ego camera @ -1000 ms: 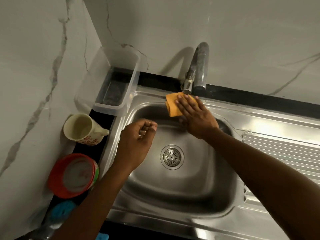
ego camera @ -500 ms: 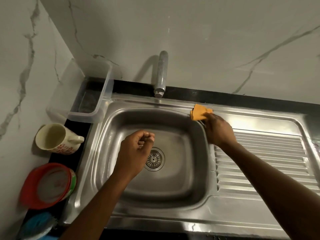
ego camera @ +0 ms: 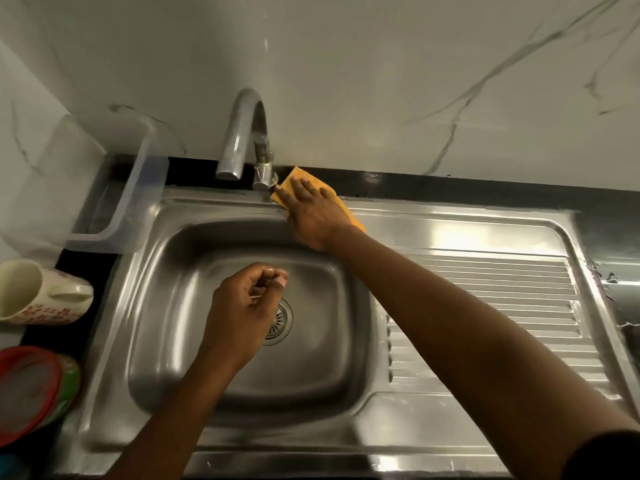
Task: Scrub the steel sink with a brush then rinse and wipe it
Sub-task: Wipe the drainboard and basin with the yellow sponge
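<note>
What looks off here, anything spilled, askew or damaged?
Nothing spilled or damaged shows. One oddity: the clear plastic container at back left overlaps the rim of the sink instead of sitting fully on the counter. The mug looks tipped, but that may be lens distortion.

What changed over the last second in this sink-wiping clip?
The right hand, pressing the orange cloth flat, slid right along the sink back rim to the basin corner, then back left to the faucet base. The left hand stayed curled above the drain; the mug did not move.
</note>
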`<action>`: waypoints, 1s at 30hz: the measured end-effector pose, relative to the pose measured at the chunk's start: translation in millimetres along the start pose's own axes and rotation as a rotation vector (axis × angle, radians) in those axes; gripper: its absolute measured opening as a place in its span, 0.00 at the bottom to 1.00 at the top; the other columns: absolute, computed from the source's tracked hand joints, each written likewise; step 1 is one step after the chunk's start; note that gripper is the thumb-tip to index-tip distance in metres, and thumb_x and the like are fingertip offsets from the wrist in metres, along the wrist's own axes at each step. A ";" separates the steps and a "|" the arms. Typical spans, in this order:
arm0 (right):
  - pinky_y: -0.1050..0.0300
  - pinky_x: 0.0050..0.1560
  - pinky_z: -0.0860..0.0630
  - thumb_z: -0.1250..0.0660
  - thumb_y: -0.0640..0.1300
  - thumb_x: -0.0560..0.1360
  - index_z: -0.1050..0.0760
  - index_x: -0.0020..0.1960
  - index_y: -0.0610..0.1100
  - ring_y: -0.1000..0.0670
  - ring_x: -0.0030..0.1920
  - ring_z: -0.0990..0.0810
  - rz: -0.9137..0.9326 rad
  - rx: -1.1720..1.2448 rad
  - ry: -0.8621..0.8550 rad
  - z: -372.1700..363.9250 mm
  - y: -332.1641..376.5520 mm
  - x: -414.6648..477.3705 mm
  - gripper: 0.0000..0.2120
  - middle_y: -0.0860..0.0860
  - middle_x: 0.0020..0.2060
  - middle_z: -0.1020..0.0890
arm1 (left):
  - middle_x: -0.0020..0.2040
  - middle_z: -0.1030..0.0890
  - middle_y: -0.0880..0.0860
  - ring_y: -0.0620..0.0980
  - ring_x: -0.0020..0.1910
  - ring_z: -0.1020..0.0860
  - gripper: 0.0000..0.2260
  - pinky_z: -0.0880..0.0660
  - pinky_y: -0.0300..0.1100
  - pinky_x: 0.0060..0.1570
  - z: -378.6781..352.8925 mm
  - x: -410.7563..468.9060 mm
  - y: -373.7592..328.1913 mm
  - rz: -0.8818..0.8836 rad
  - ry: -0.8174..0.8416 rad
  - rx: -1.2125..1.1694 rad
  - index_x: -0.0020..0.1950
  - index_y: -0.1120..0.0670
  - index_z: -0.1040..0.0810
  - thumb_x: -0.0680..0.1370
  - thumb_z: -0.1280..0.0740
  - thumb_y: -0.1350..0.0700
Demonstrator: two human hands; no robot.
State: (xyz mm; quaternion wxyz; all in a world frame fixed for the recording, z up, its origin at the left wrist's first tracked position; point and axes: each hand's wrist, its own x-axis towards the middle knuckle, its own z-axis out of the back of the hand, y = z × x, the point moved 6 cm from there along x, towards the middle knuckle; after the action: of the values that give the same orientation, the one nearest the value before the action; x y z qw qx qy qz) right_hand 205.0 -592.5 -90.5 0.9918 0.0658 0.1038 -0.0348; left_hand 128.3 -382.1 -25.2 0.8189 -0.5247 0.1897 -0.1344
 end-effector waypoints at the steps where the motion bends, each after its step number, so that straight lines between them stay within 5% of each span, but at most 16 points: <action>1: 0.38 0.81 0.49 0.50 0.55 0.86 0.55 0.85 0.52 0.42 0.83 0.52 0.043 -0.011 0.003 -3.3 -7.5 -0.1 0.30 0.44 0.84 0.51 | 0.45 0.13 0.42 0.43 0.48 0.15 0.04 0.19 0.43 0.51 -7.0 -0.4 -0.3 0.004 -0.001 0.000 0.49 0.47 0.14 0.81 0.28 0.55; 7: 0.41 0.82 0.54 0.59 0.59 0.86 0.61 0.84 0.54 0.47 0.84 0.56 0.162 -0.106 -0.106 -11.5 -63.6 -18.4 0.29 0.50 0.84 0.55 | 0.46 0.13 0.42 0.45 0.49 0.15 0.05 0.18 0.46 0.52 -46.3 0.6 -4.0 0.038 0.005 0.007 0.50 0.45 0.15 0.82 0.29 0.55; 15: 0.41 0.82 0.57 0.62 0.60 0.86 0.57 0.85 0.49 0.48 0.84 0.56 -0.108 0.013 -0.180 -12.2 -126.4 -58.2 0.31 0.49 0.84 0.53 | 0.46 0.14 0.41 0.42 0.49 0.16 0.03 0.23 0.29 0.46 -83.3 7.6 -26.7 0.015 0.009 0.054 0.50 0.47 0.15 0.82 0.29 0.53; 21: 0.42 0.82 0.57 0.65 0.62 0.85 0.58 0.85 0.47 0.48 0.84 0.57 -0.275 0.052 -0.205 -13.4 -191.3 -107.4 0.33 0.49 0.84 0.55 | 0.46 0.14 0.42 0.43 0.49 0.16 0.03 0.19 0.39 0.49 -105.0 7.0 -34.8 -0.030 0.049 0.069 0.51 0.48 0.15 0.82 0.29 0.52; 30: 0.41 0.82 0.55 0.60 0.63 0.85 0.57 0.85 0.45 0.44 0.84 0.55 -0.694 0.117 -0.209 -24.6 -339.5 -239.0 0.34 0.44 0.84 0.53 | 0.46 0.14 0.38 0.39 0.48 0.17 0.04 0.20 0.34 0.49 -151.3 3.2 -49.2 -0.039 0.113 0.049 0.52 0.47 0.15 0.82 0.29 0.54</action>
State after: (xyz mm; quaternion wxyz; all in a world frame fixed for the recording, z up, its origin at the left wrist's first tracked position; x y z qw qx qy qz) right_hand -61.3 -911.6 -105.9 0.9208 0.0796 0.0159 -0.3815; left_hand 61.8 -526.1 -38.1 0.8167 -0.4996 0.2221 -0.1845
